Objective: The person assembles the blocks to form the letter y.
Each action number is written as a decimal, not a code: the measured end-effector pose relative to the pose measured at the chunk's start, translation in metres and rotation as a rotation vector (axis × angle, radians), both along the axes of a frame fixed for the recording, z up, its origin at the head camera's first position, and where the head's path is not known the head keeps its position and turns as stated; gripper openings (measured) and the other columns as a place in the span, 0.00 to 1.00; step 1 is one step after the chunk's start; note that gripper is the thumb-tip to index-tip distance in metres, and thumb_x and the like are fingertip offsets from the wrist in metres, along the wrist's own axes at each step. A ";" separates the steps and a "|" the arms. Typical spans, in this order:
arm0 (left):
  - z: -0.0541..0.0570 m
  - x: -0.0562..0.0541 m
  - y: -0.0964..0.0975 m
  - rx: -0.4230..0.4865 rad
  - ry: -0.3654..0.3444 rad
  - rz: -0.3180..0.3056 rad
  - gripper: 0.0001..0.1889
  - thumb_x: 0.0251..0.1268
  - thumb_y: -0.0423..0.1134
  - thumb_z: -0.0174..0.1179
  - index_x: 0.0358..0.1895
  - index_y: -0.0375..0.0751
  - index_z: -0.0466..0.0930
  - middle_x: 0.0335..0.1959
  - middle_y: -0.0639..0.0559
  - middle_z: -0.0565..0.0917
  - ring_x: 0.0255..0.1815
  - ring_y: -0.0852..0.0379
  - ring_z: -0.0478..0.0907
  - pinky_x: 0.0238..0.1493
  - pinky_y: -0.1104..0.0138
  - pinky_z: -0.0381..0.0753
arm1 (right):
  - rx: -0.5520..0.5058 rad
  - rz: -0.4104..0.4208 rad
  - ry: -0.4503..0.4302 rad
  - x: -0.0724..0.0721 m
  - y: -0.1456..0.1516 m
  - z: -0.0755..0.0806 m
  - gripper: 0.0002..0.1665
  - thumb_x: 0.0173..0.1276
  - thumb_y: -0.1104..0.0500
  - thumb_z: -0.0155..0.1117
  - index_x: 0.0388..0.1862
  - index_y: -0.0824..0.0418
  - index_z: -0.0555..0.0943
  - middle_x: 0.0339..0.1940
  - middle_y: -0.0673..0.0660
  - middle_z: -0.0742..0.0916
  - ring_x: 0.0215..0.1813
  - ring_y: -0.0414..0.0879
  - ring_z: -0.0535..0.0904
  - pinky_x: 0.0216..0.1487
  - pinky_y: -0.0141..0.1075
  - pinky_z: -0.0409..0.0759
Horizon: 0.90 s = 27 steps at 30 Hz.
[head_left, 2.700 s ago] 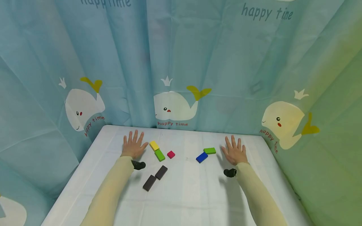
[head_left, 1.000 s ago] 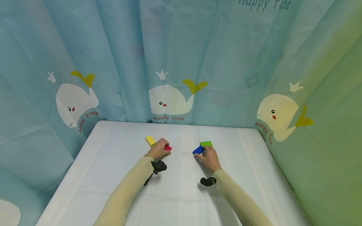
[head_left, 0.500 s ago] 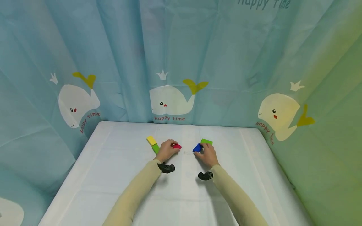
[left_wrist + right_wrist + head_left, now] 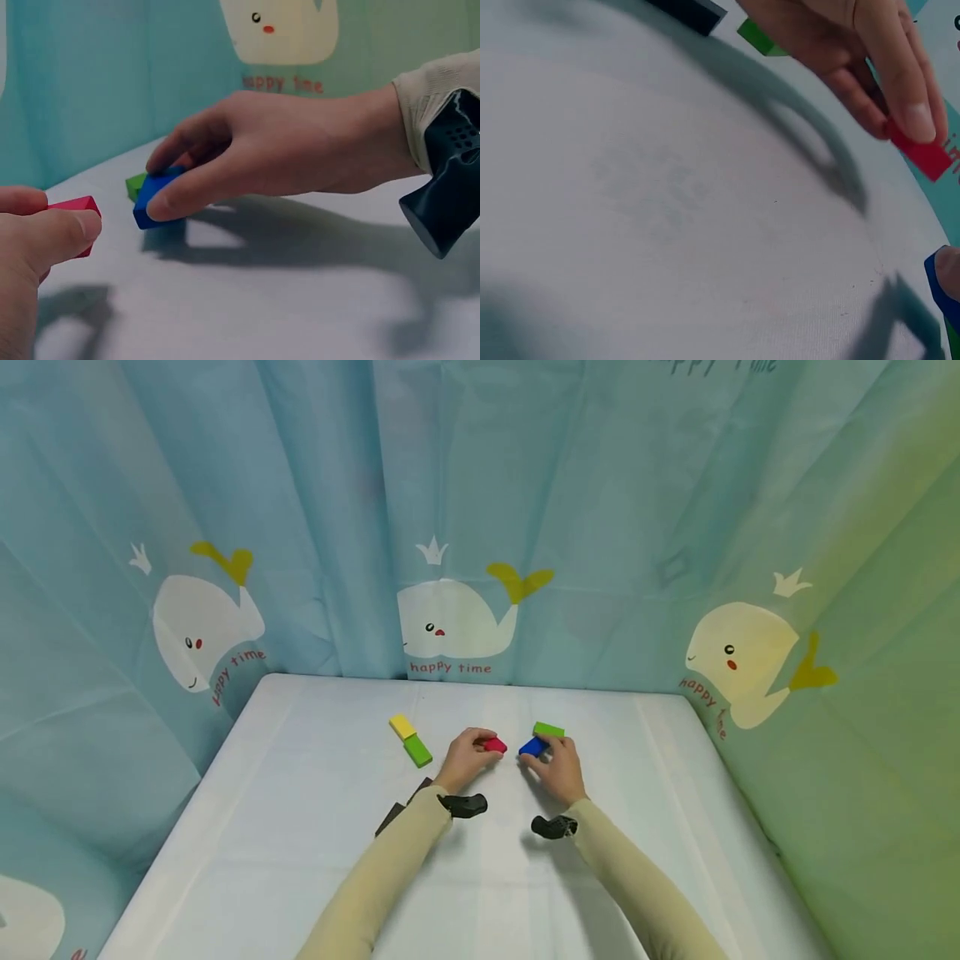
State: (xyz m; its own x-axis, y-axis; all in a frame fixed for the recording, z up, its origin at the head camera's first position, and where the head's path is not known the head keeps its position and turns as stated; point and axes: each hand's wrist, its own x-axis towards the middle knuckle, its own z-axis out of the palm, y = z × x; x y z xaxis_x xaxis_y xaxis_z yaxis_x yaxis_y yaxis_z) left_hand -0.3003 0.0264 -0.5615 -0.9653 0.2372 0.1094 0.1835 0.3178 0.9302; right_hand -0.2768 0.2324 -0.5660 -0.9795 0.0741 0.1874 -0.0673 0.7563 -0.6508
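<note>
My left hand (image 4: 463, 762) pinches a small red block (image 4: 495, 745) between thumb and fingers; in the right wrist view that red block (image 4: 924, 156) is held above the tabletop, its shadow apart from it. A few centimetres to the right, my right hand (image 4: 561, 770) grips a blue rectangular block (image 4: 533, 747) by its sides. The left wrist view shows the blue block (image 4: 157, 184) tilted, with a shadow under it. Just behind it lies a green block (image 4: 550, 729). The two held blocks face each other across a narrow gap.
On the white table (image 4: 300, 860), a yellow block (image 4: 402, 727) and a second green block (image 4: 418, 751) lie end to end at the left. Two dark blocks (image 4: 389, 818) are partly hidden by the left forearm. A whale-print curtain (image 4: 600, 527) surrounds the table's far edge and sides.
Both hands first lay spread on the table, then came inward. My left hand took hold of the red block and carried it right. My right hand took hold of the blue block.
</note>
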 end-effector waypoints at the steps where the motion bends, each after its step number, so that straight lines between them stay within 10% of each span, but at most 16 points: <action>1: -0.001 0.001 0.002 0.000 0.001 0.000 0.20 0.59 0.39 0.71 0.55 0.39 0.81 0.51 0.47 0.80 0.46 0.55 0.78 0.49 0.65 0.78 | -0.003 -0.005 0.005 0.001 0.001 0.000 0.37 0.61 0.51 0.73 0.64 0.70 0.74 0.59 0.72 0.73 0.60 0.64 0.71 0.63 0.55 0.70; 27: -0.019 0.016 0.034 -0.104 0.074 0.003 0.18 0.60 0.33 0.69 0.53 0.36 0.81 0.49 0.45 0.80 0.48 0.52 0.80 0.50 0.66 0.79 | -0.095 -0.075 0.036 0.014 0.002 -0.002 0.38 0.62 0.51 0.73 0.65 0.70 0.73 0.58 0.71 0.72 0.60 0.63 0.71 0.62 0.54 0.69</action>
